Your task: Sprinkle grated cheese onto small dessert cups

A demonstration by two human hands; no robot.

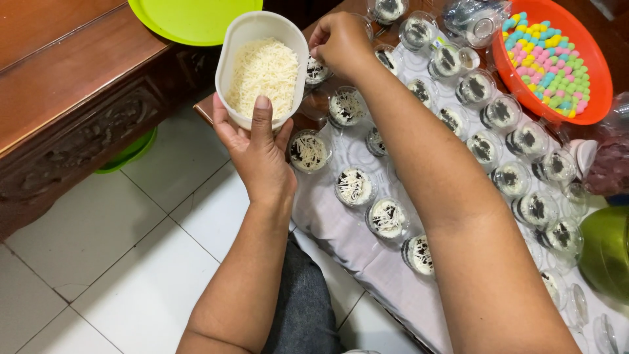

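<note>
My left hand holds a white oval tub full of grated cheese, tilted toward me above the table's near corner. My right hand has its fingers pinched together just over a small clear cup of dark dessert, right beside the tub's rim. Several more small clear cups stand in rows on the table; the nearer ones, like one cup, carry white cheese shreds, while the farther ones, like another cup, show only dark crumbs.
An orange bowl of pastel coloured balls sits at the back right. A lime green tray lies on the brown wooden bench at left. A green rounded container is at the right edge. White floor tiles lie below.
</note>
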